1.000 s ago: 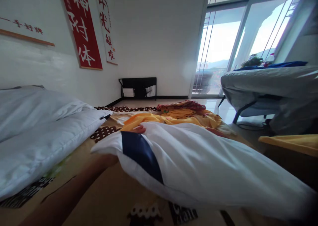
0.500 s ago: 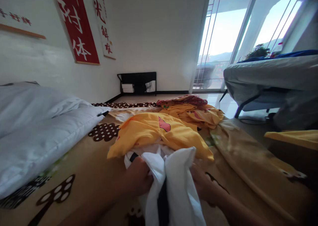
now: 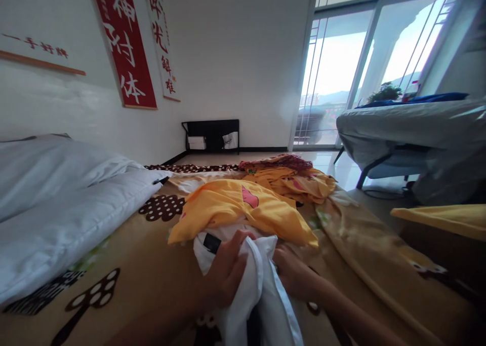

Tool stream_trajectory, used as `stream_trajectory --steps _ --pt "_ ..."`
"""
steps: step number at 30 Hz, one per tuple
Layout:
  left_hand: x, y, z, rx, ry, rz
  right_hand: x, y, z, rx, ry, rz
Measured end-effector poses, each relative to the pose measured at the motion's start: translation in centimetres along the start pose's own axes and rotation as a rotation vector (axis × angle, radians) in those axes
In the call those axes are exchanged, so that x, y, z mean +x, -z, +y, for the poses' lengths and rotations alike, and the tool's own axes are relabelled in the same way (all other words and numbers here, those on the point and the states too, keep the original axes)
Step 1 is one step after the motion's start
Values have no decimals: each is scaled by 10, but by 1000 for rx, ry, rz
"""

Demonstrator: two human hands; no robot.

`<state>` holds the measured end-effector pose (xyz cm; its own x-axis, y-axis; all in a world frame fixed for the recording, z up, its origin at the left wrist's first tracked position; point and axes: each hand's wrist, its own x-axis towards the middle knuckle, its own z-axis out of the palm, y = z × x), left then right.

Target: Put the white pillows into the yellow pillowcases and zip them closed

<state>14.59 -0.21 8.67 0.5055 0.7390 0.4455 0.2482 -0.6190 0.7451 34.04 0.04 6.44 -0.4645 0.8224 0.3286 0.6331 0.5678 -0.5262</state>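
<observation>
A white pillow (image 3: pixel 248 290) is bunched lengthwise into a fold in front of me, with a dark strip in its crease. My left hand (image 3: pixel 228 270) is closed on the left side of the fold, beside a black tag (image 3: pixel 211 243). On the other side my right hand (image 3: pixel 287 269) grips the pillow, its fingertips partly hidden behind the white cloth. The pillow's far end runs up to the near edge of a yellow pillowcase (image 3: pixel 224 199) with a pink print; whether it lies inside or under is hard to see.
White pillows (image 3: pixel 83 204) lie at the left on the brown patterned bedsheet (image 3: pixel 159 265). Beyond the pillowcase is a heap of yellow and red cloth (image 3: pixel 304 181). At the right stand a plastic-covered table (image 3: pixel 410 120) and a yellow-edged item (image 3: pixel 440 219). A black rack (image 3: pixel 212 133) is by the wall.
The two sides of the white pillow have come closer together. My left hand has risen slightly and moved right, and my right hand has moved left. The camera view has tilted up a little.
</observation>
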Motion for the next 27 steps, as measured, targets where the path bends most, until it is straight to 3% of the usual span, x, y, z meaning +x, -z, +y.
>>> stream_trajectory --steps 8,12,16,18,21,23,27 --pt "13 -2 -13 111 -61 -84 -6 -2 -7 -183 60 309" --pt "16 1 -18 103 -70 -35 -7 5 -12 -239 99 432" --pt "20 7 -23 6 14 43 -22 20 -39 -247 217 620" --pt "24 8 -28 -45 47 98 -35 22 -57 -288 314 584" --pt "32 4 -35 -153 111 121 -48 11 -74 -400 393 363" --pt "37 0 -37 -228 146 106 -49 -3 -75 -486 363 291" --pt "39 -3 -40 -306 201 141 -33 -22 -65 -576 213 277"
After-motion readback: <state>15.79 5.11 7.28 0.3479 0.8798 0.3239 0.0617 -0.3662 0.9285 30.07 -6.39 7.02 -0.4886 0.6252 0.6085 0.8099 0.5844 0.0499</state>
